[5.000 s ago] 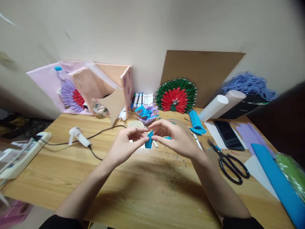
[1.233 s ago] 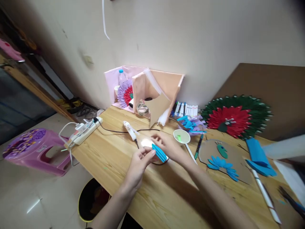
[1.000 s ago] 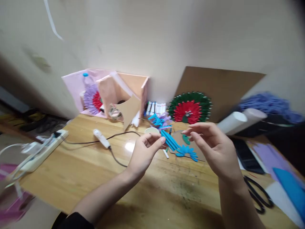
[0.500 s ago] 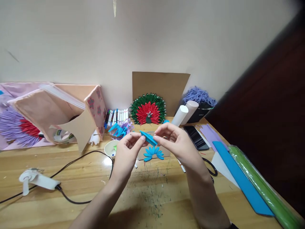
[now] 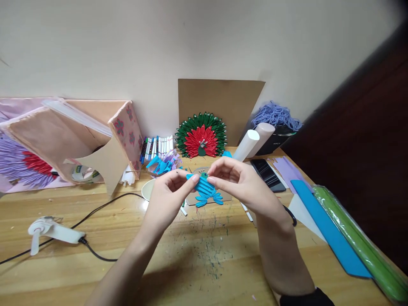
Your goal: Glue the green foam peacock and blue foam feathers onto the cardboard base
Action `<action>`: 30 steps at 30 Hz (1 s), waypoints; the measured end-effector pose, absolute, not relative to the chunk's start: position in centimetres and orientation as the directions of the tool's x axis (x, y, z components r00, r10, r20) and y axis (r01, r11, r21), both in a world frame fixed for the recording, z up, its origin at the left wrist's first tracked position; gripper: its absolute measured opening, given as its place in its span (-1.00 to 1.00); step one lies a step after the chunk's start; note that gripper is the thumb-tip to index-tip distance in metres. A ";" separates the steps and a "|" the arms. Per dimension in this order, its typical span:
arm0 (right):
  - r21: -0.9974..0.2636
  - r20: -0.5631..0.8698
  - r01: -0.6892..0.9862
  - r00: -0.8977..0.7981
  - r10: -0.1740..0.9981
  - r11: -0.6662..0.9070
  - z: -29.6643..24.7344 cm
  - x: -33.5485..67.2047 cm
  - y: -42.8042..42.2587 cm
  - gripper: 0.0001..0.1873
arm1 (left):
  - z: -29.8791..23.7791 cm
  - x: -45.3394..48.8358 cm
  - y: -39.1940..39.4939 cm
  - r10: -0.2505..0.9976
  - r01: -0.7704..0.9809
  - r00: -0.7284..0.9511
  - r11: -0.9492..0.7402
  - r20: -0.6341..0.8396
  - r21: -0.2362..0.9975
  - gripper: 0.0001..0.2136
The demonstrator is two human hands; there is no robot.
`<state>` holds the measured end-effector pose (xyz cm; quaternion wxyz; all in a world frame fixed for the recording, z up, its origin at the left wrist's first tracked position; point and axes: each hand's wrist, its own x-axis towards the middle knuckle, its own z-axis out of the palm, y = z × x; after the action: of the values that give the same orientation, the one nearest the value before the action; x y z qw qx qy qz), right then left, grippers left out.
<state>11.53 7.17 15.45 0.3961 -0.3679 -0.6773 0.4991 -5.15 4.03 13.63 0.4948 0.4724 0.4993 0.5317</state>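
Note:
Between my two hands is a small blue pleated paper [image 5: 204, 187], its fold lines showing. My left hand [image 5: 170, 191] pinches its left end between thumb and fingers. The right end is pinched by my right hand [image 5: 234, 180]. Just below and behind lies a fan of blue petals [image 5: 217, 198] on a piece of cardboard [image 5: 227, 196], partly covered by the pleated paper. A small green piece [image 5: 204, 174] shows behind the paper, between my fingertips.
A green and red peacock craft [image 5: 201, 138] leans at the back against brown cardboard [image 5: 219, 102]. A white glue gun [image 5: 57, 231] with a black cord lies left. A white bowl [image 5: 147, 190], markers [image 5: 157, 148], a phone [image 5: 268, 175] and blue paper [image 5: 331, 229] lie around.
The blue pleated paper has turned from nearly edge-on to showing its folded face. Both hands keep their pinch on it. The camera view has shifted slightly.

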 end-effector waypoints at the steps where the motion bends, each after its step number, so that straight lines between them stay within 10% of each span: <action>1: -0.962 0.184 0.112 -0.408 0.895 0.248 15.4 11.5 7.1 -0.91 | 13.6 -5.1 4.0 0.997 -0.054 -0.073 -0.016 0.012 0.998 -0.82; 30: -0.658 0.607 0.357 -0.269 0.748 0.663 15.2 10.6 5.0 -0.87 | 14.4 -5.3 3.2 0.978 -0.134 -0.206 -0.072 0.043 0.988 -0.82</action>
<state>10.56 5.00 15.22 0.4869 -0.3582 -0.7709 0.2009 -5.32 3.16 14.38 0.4658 0.4244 0.4971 0.5965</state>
